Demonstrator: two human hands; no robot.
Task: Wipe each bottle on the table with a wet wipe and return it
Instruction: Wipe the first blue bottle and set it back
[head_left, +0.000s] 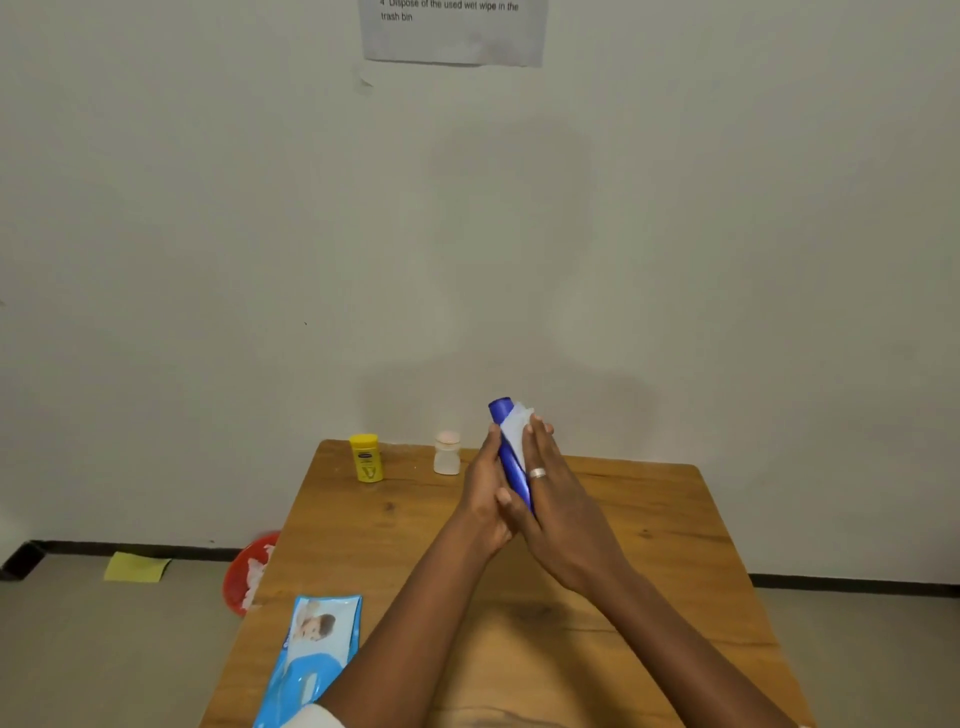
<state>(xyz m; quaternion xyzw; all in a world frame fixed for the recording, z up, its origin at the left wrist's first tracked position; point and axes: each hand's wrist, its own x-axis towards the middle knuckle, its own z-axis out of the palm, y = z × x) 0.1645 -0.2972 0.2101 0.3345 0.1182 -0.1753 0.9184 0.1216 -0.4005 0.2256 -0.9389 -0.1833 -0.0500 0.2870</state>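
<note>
The person is holding a glossy blue cylindrical plastic bottle (511, 457) in the air above the far half of the wooden surface (649, 519), sandwiched between both hands. The bottle's long axis is running away from the person and tilting up, its far end (500, 406) pointing up-left toward the wall and its near end sitting down between the palms.

The left hand (485, 493) is cradling the bottle from its left side, fingers (492, 441) lying roughly along the barrel, thumb crossing near the base. The right hand (550, 488), wearing a silver ring (537, 473), is pressing a white wet wipe (515, 434) flat against the bottle's right side, fingers (535, 426) straight and together, not curling round. The wipe is sitting on the upper half of the barrel, so a stroke along the long axis looks like the natural next move, with the left hand doing the holding.

Two other bottles are standing upright at the far edge: a yellow plastic bottle (367, 458) and a small translucent white bottle with a pale pink cap (447, 453), well apart from the hands.

Hard to make out: the bottle's near end and far side are hidden by the palms, and exactly how tightly the left fingers are wrapping cannot be told. The blue wet-wipe pack (311, 660) is cut off at the bottom edge. A red bin (244, 571) on the floor is partly hidden behind the surface's left edge.
</note>
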